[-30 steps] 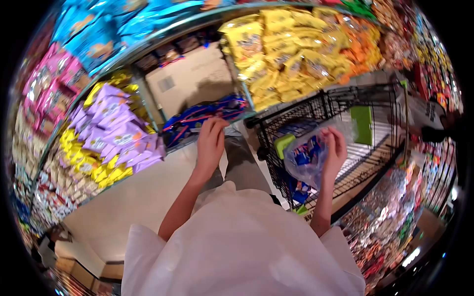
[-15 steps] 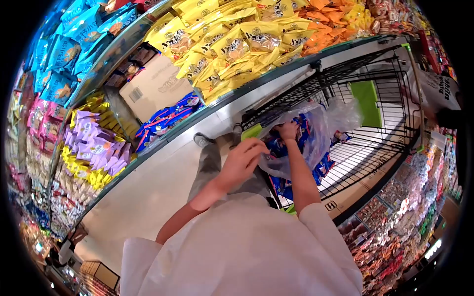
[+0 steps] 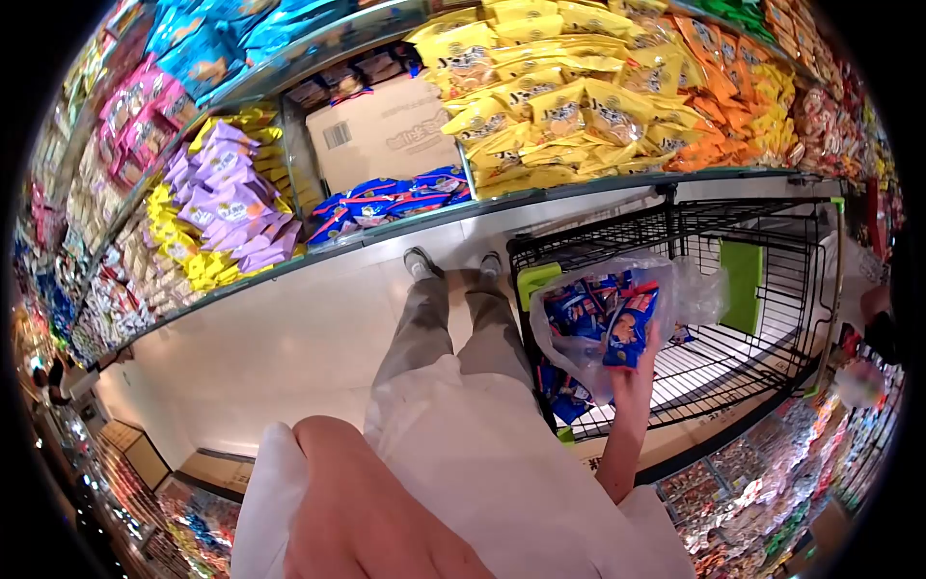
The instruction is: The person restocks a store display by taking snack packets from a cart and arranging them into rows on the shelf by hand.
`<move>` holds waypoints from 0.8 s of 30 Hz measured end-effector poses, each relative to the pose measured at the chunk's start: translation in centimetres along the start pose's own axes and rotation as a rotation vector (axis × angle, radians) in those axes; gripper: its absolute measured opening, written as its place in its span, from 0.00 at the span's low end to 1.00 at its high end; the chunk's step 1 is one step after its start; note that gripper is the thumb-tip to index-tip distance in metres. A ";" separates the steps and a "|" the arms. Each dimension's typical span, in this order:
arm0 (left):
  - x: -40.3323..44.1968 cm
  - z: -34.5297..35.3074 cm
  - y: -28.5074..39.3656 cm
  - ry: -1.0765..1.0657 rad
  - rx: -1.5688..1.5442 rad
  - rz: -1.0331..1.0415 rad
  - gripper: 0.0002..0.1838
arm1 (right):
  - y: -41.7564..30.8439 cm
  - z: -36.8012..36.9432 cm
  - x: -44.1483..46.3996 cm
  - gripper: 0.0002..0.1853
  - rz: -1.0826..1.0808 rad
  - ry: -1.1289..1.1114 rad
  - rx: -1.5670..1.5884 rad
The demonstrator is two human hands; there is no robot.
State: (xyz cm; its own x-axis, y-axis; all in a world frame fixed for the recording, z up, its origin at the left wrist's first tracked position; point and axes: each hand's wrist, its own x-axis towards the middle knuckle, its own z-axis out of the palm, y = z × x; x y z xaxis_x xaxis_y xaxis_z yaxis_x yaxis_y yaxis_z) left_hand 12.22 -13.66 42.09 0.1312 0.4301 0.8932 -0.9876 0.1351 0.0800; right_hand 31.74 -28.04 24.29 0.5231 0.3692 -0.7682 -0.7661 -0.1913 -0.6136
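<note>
My right hand [image 3: 639,374] grips a blue snack packet [image 3: 629,333] from below, at the right side of an open clear plastic bag [image 3: 561,349]. More blue packets [image 3: 576,311] lie inside that bag, which sits in a black wire shopping cart [image 3: 752,372]. Loose blue packets [image 3: 567,398] rest in the cart below the bag. My left hand [image 3: 376,516] is close to the camera at the bottom, in front of the white shirt; its back shows, but its fingertips are cut off by the frame.
Shelf bins along the top hold yellow packets [image 3: 569,111], purple packets [image 3: 231,198] and blue-and-red packets [image 3: 391,198] before a cardboard box [image 3: 386,130]. Green panels [image 3: 741,288] are on the cart. A partly visible person [image 3: 876,307] is at the far right.
My right hand, earlier inside the bag, now holds a packet up at its side. My left hand has moved from beside the cart to close under the camera. The view has turned.
</note>
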 end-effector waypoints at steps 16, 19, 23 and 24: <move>-4.9 -6.9 17.2 0.809 1.034 -0.876 0.30 | 6.8 24.4 -10.4 0.35 -0.381 -0.829 -0.656; -7.8 -9.4 17.9 1.209 0.729 -0.907 0.25 | 7.8 26.8 -11.3 0.43 -1.010 -0.845 -1.244; -11.4 -11.9 17.9 1.562 0.331 -0.678 0.18 | 9.4 26.4 -8.9 0.42 -0.820 -0.657 -0.705; -11.4 -12.3 17.3 1.562 0.300 -0.623 0.15 | 9.5 26.5 -8.7 0.39 -0.465 -0.643 -0.534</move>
State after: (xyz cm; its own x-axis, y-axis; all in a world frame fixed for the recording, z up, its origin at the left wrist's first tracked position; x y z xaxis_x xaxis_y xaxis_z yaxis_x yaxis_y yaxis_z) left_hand -5.31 -5.25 27.83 0.2474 0.8058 -0.5381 -0.7147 0.5267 0.4601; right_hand 10.02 -8.99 30.03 0.3047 0.9114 -0.2764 -0.1788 -0.2303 -0.9565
